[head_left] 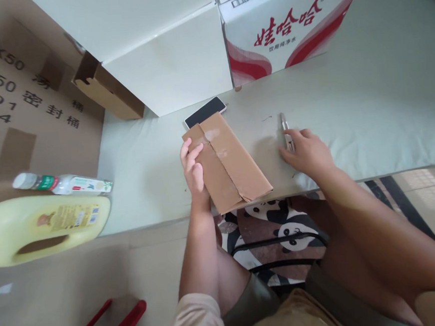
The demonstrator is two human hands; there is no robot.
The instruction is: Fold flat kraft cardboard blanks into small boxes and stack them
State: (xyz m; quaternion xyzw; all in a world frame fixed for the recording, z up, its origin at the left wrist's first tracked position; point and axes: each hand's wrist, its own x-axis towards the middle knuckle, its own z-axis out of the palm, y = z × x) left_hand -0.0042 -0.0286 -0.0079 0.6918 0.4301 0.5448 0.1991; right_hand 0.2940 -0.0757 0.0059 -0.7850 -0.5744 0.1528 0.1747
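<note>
The left grip (193, 167) is curled against the left side of a flat brown box (235, 156), fingertips on its upper face. The box sits slantwise at the front edge of the bench (372, 115), just in front of a phone (206, 112) and partly covering it. The right grip (307, 151) has thumb and fingers about a small cutter (284, 125), right of the box; I cannot tell how firmly it pinches. Behind stand a white box (175, 61) and a red-lettered carton (286, 37). A clear bottle (66, 185) and yellow jug (67, 215) lie at left.
</note>
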